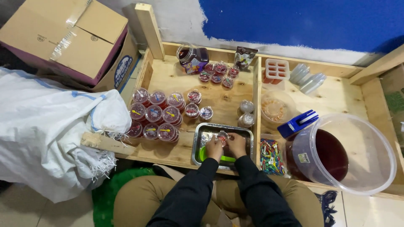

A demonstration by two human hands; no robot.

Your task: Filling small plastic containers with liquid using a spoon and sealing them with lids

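Observation:
Both my hands meet over a steel tray [201, 136] on the wooden table. My left hand [214, 149] and my right hand [236, 145] together grip a small clear cup of dark red jelly [222, 136], fingers around its lid. A green item [203, 154] lies in the tray under my left hand. Several sealed red jelly cups with small spoons [155, 114] stand stacked to the left of the tray. More small cups [217, 73] sit at the back near a jar of dark red liquid [192, 56].
A big clear bucket [376, 166] of dark red liquid with a blue scoop [297, 122] stands at the right. Coloured picks [271, 156] lie beside the tray. Lids [246, 112], a tub [275, 107], a mould [277, 69], a cardboard box [69, 40] and a white sack [42, 126] surround.

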